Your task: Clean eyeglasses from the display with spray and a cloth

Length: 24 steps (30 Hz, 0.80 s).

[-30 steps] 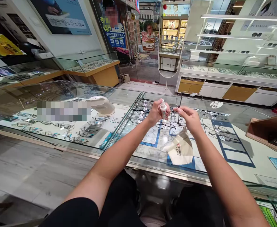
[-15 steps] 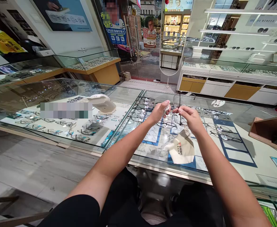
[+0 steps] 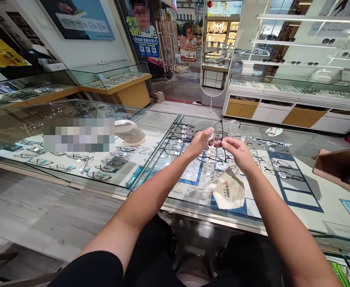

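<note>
1. Black, thin-rimmed glasses stand on edge, a clear lens showing, pinched between thumb and fingertips of the right hand.
2. Just beside them, the left hand is wrapped around a white bottle, mostly hidden by its fingers.
3. Beneath both hands' fingers, a flat-topped glass case contains rows of frames over marbled and blue-edged panels.
4. Nearer the body than the right fingers, a creased cream cloth, zigzag-edged and printed, lies on the glass.
5. Well right of the fingers, an open wooden box holds something dark.
</note>
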Available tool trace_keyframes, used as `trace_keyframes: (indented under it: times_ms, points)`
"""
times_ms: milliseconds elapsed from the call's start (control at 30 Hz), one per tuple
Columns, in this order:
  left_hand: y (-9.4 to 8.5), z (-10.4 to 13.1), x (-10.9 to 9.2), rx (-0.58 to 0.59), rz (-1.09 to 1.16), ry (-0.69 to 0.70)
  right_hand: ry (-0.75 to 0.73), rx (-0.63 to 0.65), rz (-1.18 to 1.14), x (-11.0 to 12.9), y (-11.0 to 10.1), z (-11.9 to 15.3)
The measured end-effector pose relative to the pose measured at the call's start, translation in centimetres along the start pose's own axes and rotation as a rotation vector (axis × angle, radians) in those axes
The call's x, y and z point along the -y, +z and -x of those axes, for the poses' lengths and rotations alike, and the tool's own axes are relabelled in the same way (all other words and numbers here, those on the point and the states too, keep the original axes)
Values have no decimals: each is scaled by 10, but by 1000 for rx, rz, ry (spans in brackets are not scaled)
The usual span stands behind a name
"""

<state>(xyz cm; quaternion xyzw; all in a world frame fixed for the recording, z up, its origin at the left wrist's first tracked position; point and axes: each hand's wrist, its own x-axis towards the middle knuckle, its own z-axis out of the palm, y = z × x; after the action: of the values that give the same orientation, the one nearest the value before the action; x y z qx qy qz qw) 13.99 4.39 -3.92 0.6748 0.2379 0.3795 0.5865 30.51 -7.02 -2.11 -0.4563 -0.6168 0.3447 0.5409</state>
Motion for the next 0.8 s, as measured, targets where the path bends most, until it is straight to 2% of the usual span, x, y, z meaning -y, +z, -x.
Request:
trace_keyframes:
  times_ms: [233,367,600,800]
  points:
    - [4,3,-3,-5,24,-29,-20,16,-18,1,0,0]
    - [6,5,-7,-9,24,-22,-7,-32,-40,-5,-2,-1]
    - [13,9,-10,164,-56,-112,25,-207,-105,-16,-9,-5]
    - [18,15,-9,246,-88,-111,15,-217,-173,-14,-9,-5]
